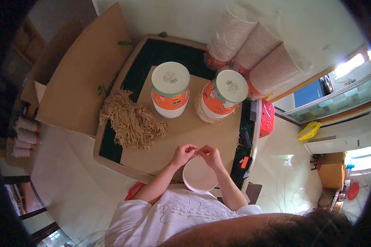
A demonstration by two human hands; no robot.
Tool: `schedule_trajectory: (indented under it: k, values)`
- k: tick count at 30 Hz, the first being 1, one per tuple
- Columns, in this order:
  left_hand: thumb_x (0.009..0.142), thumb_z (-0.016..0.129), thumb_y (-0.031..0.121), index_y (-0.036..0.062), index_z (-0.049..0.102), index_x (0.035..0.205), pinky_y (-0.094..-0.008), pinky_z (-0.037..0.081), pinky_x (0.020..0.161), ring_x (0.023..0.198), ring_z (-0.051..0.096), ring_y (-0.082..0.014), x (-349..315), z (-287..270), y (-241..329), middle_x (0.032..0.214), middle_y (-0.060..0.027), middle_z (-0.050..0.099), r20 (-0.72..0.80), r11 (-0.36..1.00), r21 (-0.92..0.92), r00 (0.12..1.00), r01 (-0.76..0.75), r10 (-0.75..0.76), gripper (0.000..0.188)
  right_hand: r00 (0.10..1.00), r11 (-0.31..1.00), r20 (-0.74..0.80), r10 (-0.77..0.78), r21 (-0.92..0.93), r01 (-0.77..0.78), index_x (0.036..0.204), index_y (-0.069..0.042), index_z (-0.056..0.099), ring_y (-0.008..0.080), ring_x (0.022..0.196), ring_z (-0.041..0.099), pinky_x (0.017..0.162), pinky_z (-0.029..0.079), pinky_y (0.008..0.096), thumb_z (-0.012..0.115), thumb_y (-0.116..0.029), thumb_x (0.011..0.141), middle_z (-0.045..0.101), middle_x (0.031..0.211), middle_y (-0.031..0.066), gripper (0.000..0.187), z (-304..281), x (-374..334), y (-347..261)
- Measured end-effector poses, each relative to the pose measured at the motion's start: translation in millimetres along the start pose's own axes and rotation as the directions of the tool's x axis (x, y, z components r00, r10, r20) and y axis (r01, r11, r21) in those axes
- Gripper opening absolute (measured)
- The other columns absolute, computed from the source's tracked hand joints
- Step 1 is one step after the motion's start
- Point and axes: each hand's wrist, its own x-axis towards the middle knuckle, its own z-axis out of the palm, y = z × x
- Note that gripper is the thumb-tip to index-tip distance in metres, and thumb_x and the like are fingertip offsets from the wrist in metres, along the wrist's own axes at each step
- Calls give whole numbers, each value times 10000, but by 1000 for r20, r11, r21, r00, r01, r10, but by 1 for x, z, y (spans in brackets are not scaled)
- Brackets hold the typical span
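Observation:
My left hand point(183, 153) and my right hand point(210, 155) meet fingertip to fingertip just above a white round cup point(199, 176) that lies at the near edge of the brown board point(181, 131). Both hands pinch something small between them; I cannot make out what it is. To the left on the board sits a heap of tan string-like fibres point(132, 120). Two upright stacks of orange and white paper cups point(170, 89) point(224, 95) stand at the back of the board.
Long stacks of nested paper cups point(251, 47) lean at the back right of the table. Large cardboard sheets point(80, 78) lie to the left. A red basket point(268, 117) and small dark tools point(246, 140) sit along the table's right edge. Spools point(25, 136) lie far left.

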Motion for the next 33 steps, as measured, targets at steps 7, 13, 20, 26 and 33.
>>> schedule_trajectory:
  k: [7, 13, 20, 26, 33]
  values:
    - [762, 579, 72, 23, 636, 845, -250, 484, 627, 689, 615, -133, -2, -2, 8, 764, -90, 643, 30, 979, 193, 997, -71, 66, 113, 999, 999, 9, 32, 36, -32, 783, -6, 623, 112, 620, 560, 575, 441, 249, 612, -54, 722, 629, 696, 69, 79, 0, 1, 0]
    - [749, 608, 99, 17, 636, 817, -250, 483, 604, 656, 618, -140, -2, 0, 10, 736, -93, 641, -3, 965, 257, 998, -61, 64, 110, 999, 991, -33, 4, -133, -8, 761, -14, 614, 147, 603, 565, 552, 443, 256, 638, -86, 701, 615, 687, 87, 97, -2, -4, -13]
    - [755, 616, 92, 5, 633, 820, -229, 474, 596, 648, 575, -80, 1, -2, -3, 713, -59, 637, 2, 997, 74, 1000, 16, -16, 110, 950, 890, -109, -292, -395, 228, 694, -47, 539, 212, 637, 550, 563, 432, 316, 660, -132, 668, 555, 672, 67, 150, 1, -10, -23]
    - [760, 599, 78, 7, 637, 805, -232, 473, 626, 668, 573, -84, 1, -3, 2, 732, -41, 637, 37, 994, 104, 998, 46, -50, 92, 932, 821, -141, -333, -529, 214, 689, -59, 541, 223, 702, 541, 622, 400, 350, 651, -150, 668, 547, 691, 58, 144, 8, -11, -28]
    - [767, 588, 81, 5, 637, 802, -235, 466, 592, 637, 570, -88, -3, -4, 5, 723, -47, 638, 1, 997, 76, 1000, 17, -17, 97, 989, 984, -122, -82, -165, 61, 719, -30, 597, 178, 605, 558, 558, 446, 282, 596, -108, 706, 583, 671, 89, 80, 4, -3, -6]
